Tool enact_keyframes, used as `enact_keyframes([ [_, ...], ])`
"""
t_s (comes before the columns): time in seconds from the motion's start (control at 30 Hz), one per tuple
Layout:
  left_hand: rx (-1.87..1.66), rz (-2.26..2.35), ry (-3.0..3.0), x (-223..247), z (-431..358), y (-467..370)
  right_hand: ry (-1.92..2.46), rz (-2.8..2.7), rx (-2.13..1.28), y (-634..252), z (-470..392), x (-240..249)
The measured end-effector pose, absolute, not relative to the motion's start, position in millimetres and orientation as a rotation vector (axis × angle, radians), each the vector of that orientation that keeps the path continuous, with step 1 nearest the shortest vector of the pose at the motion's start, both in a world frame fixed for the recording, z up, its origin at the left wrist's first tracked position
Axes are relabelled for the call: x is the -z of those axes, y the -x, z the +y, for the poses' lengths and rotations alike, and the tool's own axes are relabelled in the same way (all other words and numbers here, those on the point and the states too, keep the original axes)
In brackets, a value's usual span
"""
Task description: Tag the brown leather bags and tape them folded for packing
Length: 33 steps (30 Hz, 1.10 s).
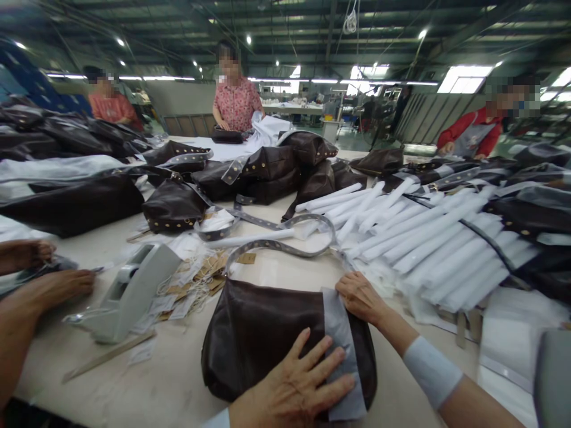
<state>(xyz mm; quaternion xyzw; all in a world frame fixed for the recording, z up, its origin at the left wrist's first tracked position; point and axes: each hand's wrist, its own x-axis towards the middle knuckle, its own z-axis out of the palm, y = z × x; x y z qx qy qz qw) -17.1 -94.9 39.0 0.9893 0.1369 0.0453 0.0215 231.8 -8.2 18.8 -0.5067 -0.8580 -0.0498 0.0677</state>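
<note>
A dark brown leather handbag (pixel 267 327) lies on the table in front of me, its studded strap (pixel 263 244) looped out behind it. Over the bag's right part runs a strip of thin grey sheet (pixel 339 339), top to bottom. My left hand (pixel 298 380) rests flat with fingers spread, pressing on the bag's front and the strip. At the bag's top edge, the curled fingers of my right hand (pixel 361 300) pinch the upper end of the strip; its fingertips are partly hidden.
A tape dispenser (pixel 129 291), a pile of tags (pixel 200 276) and a flat wooden stick (pixel 107 356) are left of the bag. White paper rolls (pixel 428 238) are heaped at right. More brown bags (pixel 267 169) lie behind. Another person's hands (pixel 53 285) work at far left.
</note>
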Motion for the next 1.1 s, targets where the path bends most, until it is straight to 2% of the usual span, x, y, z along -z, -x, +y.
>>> enact_keyframes([
  [0.27, -0.237, 0.338, -3.072, -29.8, -95.5, 24.0, 1.429, -2.47, 0.048, -248.3, -26.0, -36.5],
  [0.57, -0.353, 0.294, -3.094, -24.3, -96.0, 25.2, 1.207, -2.204, -0.196, -214.4, -157.4, -42.6],
  [0.83, -0.405, 0.122, -3.164, -24.8, -94.6, 27.0, 1.123, -2.069, 0.066, -196.2, -176.9, -25.4],
  [1.1, -0.409, -0.017, -3.18, -24.8, -96.4, 26.6, 1.059, -1.989, 0.12, -194.4, -175.8, -7.3],
])
